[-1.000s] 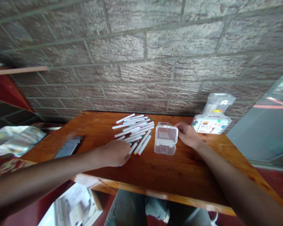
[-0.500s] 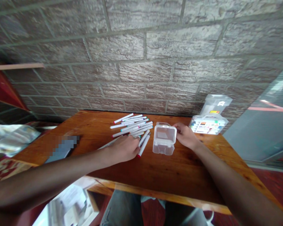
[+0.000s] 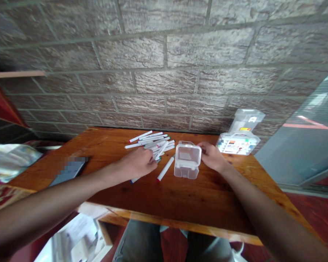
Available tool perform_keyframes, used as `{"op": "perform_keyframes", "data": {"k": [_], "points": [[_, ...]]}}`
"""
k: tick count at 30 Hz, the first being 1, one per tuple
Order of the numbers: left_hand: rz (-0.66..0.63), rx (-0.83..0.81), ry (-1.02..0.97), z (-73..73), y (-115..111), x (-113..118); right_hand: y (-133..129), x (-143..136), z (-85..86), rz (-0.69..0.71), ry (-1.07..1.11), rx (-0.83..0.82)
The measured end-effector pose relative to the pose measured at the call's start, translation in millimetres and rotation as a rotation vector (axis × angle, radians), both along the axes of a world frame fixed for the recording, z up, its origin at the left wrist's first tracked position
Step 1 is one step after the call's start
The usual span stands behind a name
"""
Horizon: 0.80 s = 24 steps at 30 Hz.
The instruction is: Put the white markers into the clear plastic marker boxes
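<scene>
Lifted since half a second ago, by the look of it: one white marker [image 3: 162,148], gone from its place beside the red-ended marker [image 3: 165,169] and now tilted up out of the left grip [image 3: 139,161], over the near side of the marker heap [image 3: 150,136]. Newly showing below the left wrist: part of a blue-ended marker [image 3: 134,180].

Closed narrowly, thumb against curled fingers, around the lower end of the white marker; exact contact hidden by the knuckles. Still at the right side of the clear box [image 3: 186,172], by the raised lid [image 3: 190,154]: the right grip [image 3: 212,157], fingertips partly out of sight, so impossible to tell whether pinching or merely resting.

Spread on the wooden counter [image 3: 207,209], left of the clear box: the heap, loosely crossed, with the red-ended marker apart from it, just beside the box. Farther right, near the wall: a labelled case [image 3: 238,144].

Likely light, stiff and smooth, as markers go; prone to roll or slide when nudged, hardly fragile. Best held mid-barrel, across the rounded sides, rather than at one end. Probably light and rigid too, in the clear box's case, easily tipped, weakest at the lid hinge; best steadied low on the walls.
</scene>
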State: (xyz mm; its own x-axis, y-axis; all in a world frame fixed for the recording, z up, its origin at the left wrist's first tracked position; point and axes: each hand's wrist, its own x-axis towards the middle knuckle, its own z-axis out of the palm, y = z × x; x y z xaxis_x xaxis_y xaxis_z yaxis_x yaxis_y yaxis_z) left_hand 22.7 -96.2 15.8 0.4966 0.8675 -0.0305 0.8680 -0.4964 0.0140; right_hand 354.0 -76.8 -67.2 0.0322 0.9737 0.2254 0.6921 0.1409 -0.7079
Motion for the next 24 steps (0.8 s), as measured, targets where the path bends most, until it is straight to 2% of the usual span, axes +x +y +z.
{"op": "perform_keyframes", "data": {"k": [2, 5, 8, 10, 14, 17, 21, 24], "points": [[0.026, -0.054, -0.173, 13.2, 5, -12, 1, 0, 0.3, -0.025, 0.045, 0.012], [0.039, -0.287, -0.512, 24.6, 8, -20, 3, 1, 1.4, -0.101, 0.136, 0.063], [-0.111, -0.305, -0.822, 21.6, 9, -9, 2, 2, 8.4, -0.177, 0.259, 0.147], [-0.191, -0.259, -0.943, 15.1, 11, 7, -3, 2, 18.8, -0.188, 0.361, 0.206], [-0.273, -0.116, -1.003, 4.4, 17, 44, -21, -3, 47.6, -0.101, 0.572, 0.314], [-0.301, -0.046, -1.0, -0.8, 21, 61, -35, -10, 63.0, -0.021, 0.656, 0.364], [-0.336, 0.049, -1.02, -10.4, 23, 67, -46, -17, 67.8, 0.153, 0.819, 0.386], [-0.363, 0.146, -1.073, -18.5, 24, 64, -50, -22, 67.8, 0.154, 0.856, 0.368]]}}
